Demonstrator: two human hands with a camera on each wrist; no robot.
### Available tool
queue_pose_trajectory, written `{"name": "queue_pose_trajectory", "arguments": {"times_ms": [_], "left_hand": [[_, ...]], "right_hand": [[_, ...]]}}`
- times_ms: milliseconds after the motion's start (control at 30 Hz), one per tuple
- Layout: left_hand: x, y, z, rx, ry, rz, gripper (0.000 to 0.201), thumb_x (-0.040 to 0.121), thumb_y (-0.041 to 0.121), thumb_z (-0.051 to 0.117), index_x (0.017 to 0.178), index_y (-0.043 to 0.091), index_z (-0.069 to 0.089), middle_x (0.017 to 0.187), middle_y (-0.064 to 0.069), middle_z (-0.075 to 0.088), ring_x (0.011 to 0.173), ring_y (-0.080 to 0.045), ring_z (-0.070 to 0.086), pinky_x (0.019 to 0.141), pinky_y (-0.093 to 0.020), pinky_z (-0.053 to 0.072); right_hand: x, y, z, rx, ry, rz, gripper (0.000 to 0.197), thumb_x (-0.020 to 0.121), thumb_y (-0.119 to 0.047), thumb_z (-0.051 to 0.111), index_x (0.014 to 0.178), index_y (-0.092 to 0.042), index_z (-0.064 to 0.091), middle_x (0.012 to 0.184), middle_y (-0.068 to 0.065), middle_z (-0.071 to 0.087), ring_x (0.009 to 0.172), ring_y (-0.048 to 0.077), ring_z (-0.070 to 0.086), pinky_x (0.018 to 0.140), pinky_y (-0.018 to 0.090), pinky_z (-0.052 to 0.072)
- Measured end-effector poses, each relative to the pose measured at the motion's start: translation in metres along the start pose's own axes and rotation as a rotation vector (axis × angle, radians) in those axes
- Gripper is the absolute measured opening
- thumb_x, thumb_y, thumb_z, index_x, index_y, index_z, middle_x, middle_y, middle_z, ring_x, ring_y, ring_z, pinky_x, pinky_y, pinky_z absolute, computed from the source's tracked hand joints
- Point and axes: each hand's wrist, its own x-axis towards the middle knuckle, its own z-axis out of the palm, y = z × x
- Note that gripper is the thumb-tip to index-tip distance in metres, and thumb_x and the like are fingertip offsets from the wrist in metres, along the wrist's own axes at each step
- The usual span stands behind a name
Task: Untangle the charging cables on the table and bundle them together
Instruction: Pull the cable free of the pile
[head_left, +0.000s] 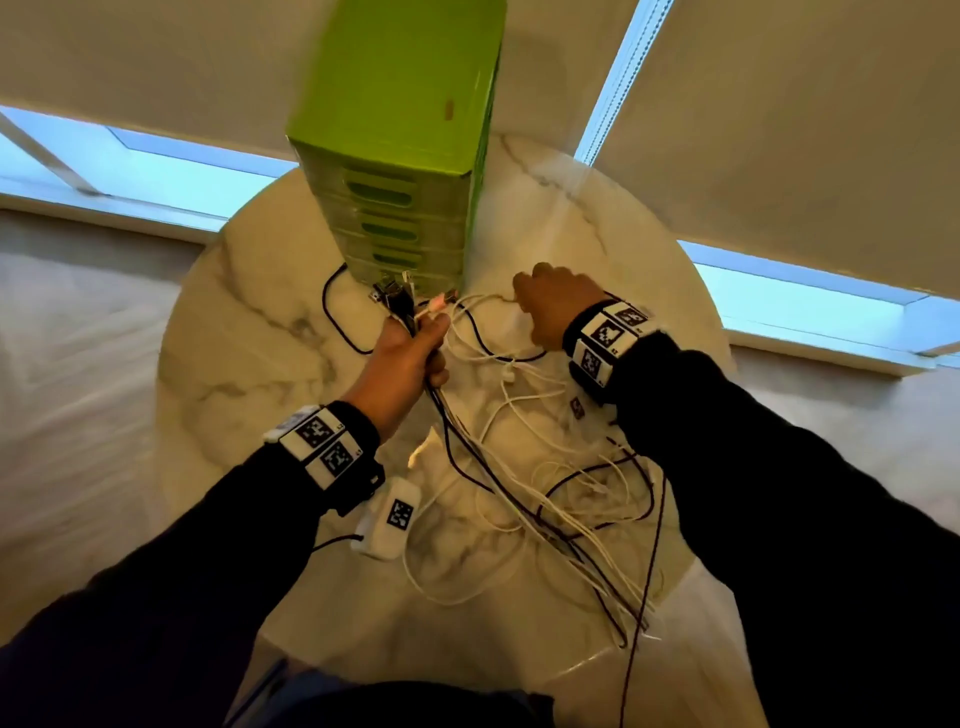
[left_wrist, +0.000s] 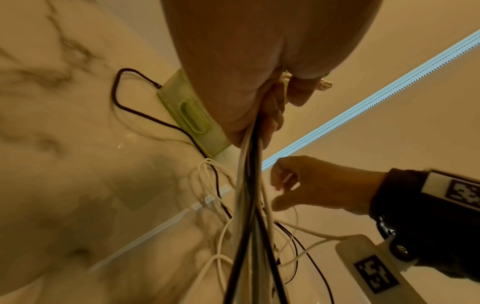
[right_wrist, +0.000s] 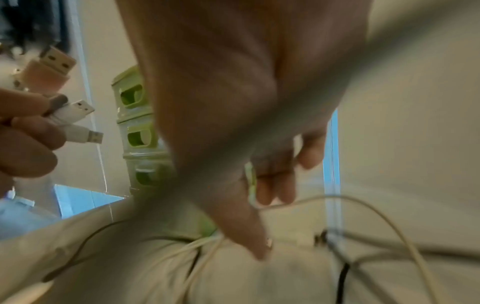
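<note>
Right in front of the green drawer tower (head_left: 400, 135) on the round marble table (head_left: 249, 332), the left hand (head_left: 410, 353) has its fingers clenched around a bunch of black and white cables (head_left: 519, 499), w/ the USB plugs (right_wrist: 78, 111) sticking up out of the fist toward the tower's bottom drawers. Rest of that bunch trails away from the tower toward the near table edge, and one dark strand hangs over the edge. The right hand (head_left: 550, 312) is just beside the tower's right corner, fingers curled down, pinching a loose white cable (head_left: 483, 301) between thumb and fingertips, as far as the right wrist view shows (pretty blurry tbh). More white cables lie in loops on the tabletop between both hands and further from the tower, still tangled w/ a few black ones. One black cable (head_left: 332, 317) loops out to the left of the tower's base. Small white tagged block (head_left: 392, 514) sits well away from the tower, by the left wrist.
</note>
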Motion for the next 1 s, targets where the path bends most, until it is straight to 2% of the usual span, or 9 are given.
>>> {"name": "queue_pose_trajectory", "arguments": {"times_ms": [67, 133, 200, 300, 433, 500, 700, 867, 1000], "left_hand": [[0.001, -0.002, -0.004, 0.010, -0.005, 0.001, 0.023, 0.107, 0.014, 0.046, 0.087, 0.023, 0.038, 0.070, 0.001, 0.019, 0.052, -0.008, 0.025, 0.054, -0.027, 0.028], [0.002, -0.004, -0.009, 0.007, 0.000, -0.011, 0.027, 0.107, 0.013, 0.046, 0.083, 0.022, 0.037, 0.068, 0.002, 0.021, 0.051, -0.007, 0.026, 0.054, -0.028, 0.028], [0.002, -0.006, -0.015, 0.006, 0.012, -0.026, 0.028, 0.107, 0.013, 0.046, 0.082, 0.021, 0.036, 0.067, 0.003, 0.023, 0.051, -0.007, 0.027, 0.054, -0.029, 0.028], [-0.001, -0.011, -0.023, 0.011, 0.018, -0.060, 0.024, 0.107, 0.014, 0.046, 0.085, 0.019, 0.036, 0.063, 0.006, 0.028, 0.050, -0.007, 0.030, 0.055, -0.028, 0.030], [-0.006, -0.017, -0.031, -0.005, 0.019, -0.068, 0.020, 0.107, 0.013, 0.045, 0.091, 0.018, 0.035, 0.064, 0.007, 0.031, 0.049, -0.006, 0.031, 0.053, -0.026, 0.033], [-0.008, -0.018, -0.035, -0.018, 0.005, -0.060, 0.017, 0.107, 0.013, 0.045, 0.093, 0.017, 0.037, 0.063, 0.008, 0.032, 0.049, -0.006, 0.031, 0.052, -0.026, 0.033], [-0.012, -0.018, -0.035, -0.053, 0.007, -0.067, 0.019, 0.106, 0.012, 0.046, 0.091, 0.018, 0.036, 0.066, 0.007, 0.033, 0.048, -0.005, 0.034, 0.052, -0.026, 0.035], [-0.020, -0.013, -0.035, -0.045, -0.020, -0.022, 0.023, 0.107, 0.014, 0.046, 0.088, 0.018, 0.034, 0.065, 0.008, 0.031, 0.049, -0.006, 0.032, 0.052, -0.025, 0.035], [-0.030, -0.020, -0.044, 0.003, -0.016, 0.000, 0.026, 0.107, 0.013, 0.046, 0.085, 0.020, 0.035, 0.068, 0.005, 0.027, 0.051, -0.007, 0.030, 0.052, -0.026, 0.034]], "right_hand": [[0.009, -0.018, 0.016, 0.227, -0.148, -0.072, 0.030, 0.090, -0.023, 0.060, 0.117, -0.008, 0.058, 0.122, 0.015, 0.058, 0.114, 0.035, 0.056, 0.088, 0.036, 0.045], [0.020, -0.039, 0.028, 0.353, -0.252, -0.046, 0.041, 0.098, -0.037, 0.049, 0.120, -0.004, 0.061, 0.126, 0.017, 0.061, 0.116, 0.034, 0.057, 0.085, 0.032, 0.042], [0.031, -0.059, 0.040, 0.411, -0.235, 0.039, 0.058, 0.099, -0.053, 0.037, 0.128, -0.008, 0.060, 0.135, 0.017, 0.058, 0.120, 0.034, 0.056, 0.093, 0.035, 0.043], [0.041, -0.078, 0.060, 0.342, -0.110, 0.159, 0.064, 0.092, -0.066, 0.038, 0.122, -0.015, 0.062, 0.125, 0.013, 0.064, 0.111, 0.033, 0.062, 0.097, 0.045, 0.049], [0.037, -0.087, 0.077, 0.210, 0.032, 0.176, 0.031, 0.099, -0.035, 0.044, 0.123, -0.016, 0.053, 0.125, 0.010, 0.062, 0.113, 0.033, 0.060, 0.093, 0.042, 0.041], [0.031, -0.088, 0.075, 0.167, 0.017, 0.170, 0.030, 0.099, -0.028, 0.043, 0.124, -0.015, 0.052, 0.127, 0.010, 0.061, 0.115, 0.033, 0.059, 0.094, 0.041, 0.040], [0.005, -0.072, 0.073, 0.361, -0.148, 0.144, 0.032, 0.096, -0.033, 0.053, 0.118, -0.010, 0.056, 0.124, 0.015, 0.061, 0.111, 0.034, 0.059, 0.078, 0.034, 0.043], [-0.006, -0.074, 0.090, 0.392, -0.006, 0.121, 0.047, 0.096, -0.040, 0.052, 0.132, -0.013, 0.039, 0.120, 0.014, 0.059, 0.108, 0.036, 0.060, 0.078, 0.040, 0.045], [0.000, -0.090, 0.092, 0.322, -0.008, 0.135, 0.034, 0.098, -0.038, 0.048, 0.124, -0.017, 0.050, 0.122, 0.014, 0.055, 0.114, 0.037, 0.056, 0.092, 0.045, 0.046]]}}
